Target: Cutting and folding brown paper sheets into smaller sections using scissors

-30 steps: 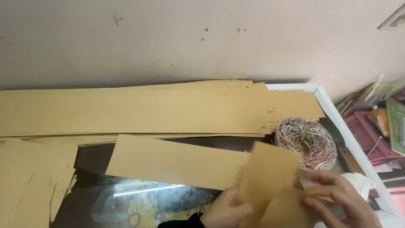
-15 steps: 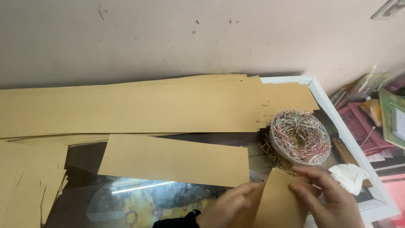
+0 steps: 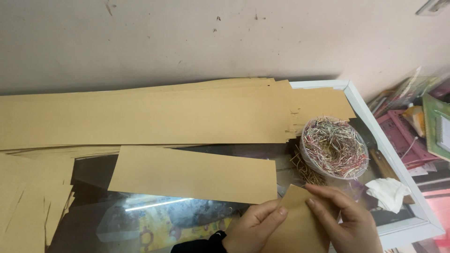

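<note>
Small tan kraft-paper piece [image 3: 300, 225]: located at the bottom centre-right of the head view, over the glass-topped table [image 3: 328, 86], with its upper corner pointing away from the person and its lower part running out of frame. Left of it, a ragged pile of tan paper offcuts [image 3: 28, 206] lies at the table's left edge, and a long stack of tan kraft-paper strips [image 3: 140, 112] runs along the wall. In front of that stack a single rectangular tan paper strip [image 3: 192, 174] lies flat on the glass, its right end just beside the small piece. The left hand [image 3: 251, 229], with a dark sleeve cuff at the wrist, grips the small piece's left edge: the thumb lies on top of the paper and the fingers curl beneath, clamped on it. The right hand [image 3: 342, 220] grips the right side: the index finger and thumb press on the upper face near the top corner, the remaining fingers folded behind, so the paper sits between both sets of fingers. Behind the right hand stands a round clear plastic tub of shredded multicoloured strands [image 3: 333, 147], with loose strands spilled beside it. Farther right, a crumpled white tissue [image 3: 388, 193] rests near the table's white frame.
</note>
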